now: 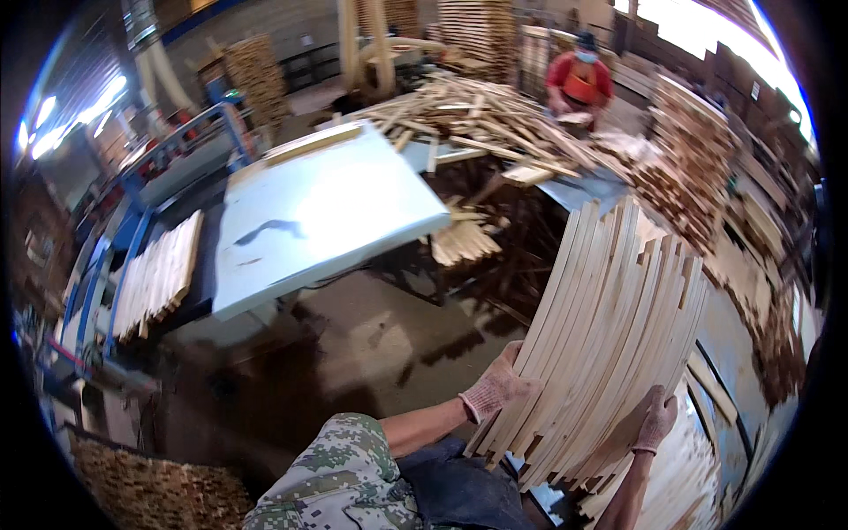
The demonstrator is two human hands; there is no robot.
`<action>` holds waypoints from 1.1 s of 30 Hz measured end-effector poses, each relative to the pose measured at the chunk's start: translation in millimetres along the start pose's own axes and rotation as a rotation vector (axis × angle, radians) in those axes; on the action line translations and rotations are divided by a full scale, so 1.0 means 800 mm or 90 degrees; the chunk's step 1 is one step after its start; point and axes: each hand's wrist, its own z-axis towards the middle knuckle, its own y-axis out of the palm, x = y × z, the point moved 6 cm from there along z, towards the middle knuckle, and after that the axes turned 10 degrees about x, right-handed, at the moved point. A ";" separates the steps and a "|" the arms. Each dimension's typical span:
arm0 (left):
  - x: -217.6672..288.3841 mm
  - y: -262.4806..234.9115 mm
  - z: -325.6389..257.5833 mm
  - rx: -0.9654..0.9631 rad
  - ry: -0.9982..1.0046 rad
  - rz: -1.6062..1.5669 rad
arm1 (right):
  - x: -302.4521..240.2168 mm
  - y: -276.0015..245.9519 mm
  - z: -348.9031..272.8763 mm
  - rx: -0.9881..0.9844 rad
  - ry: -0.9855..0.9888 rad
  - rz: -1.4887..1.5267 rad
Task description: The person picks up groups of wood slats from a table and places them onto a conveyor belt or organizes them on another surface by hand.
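Observation:
Between my two gloved hands is a broad row of pale wooden strips (601,336), pressed side by side with uneven ends. My left hand (503,386) grips the row's left edge, its fingers wrapped around the outer strip and partly hidden. At the right edge, near the lower end, my right hand (656,420) is closed against the strips. The bundle is tilted, its far end pointing toward the back of the room. Below my right hand lie more pale strips (676,481), partly covered by the bundle.
Left of centre stands a light-blue table (336,212) with one board (314,143) on it. Strips (159,274) lie on a dark conveyor beyond. A loose heap of wood (477,115) fills the back, where a person in red (579,79) works. Tall stacks (685,150) stand right.

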 end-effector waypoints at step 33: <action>0.064 -1.017 -0.022 0.685 -0.239 -0.001 | -0.701 0.932 -0.673 -0.700 -0.531 -0.274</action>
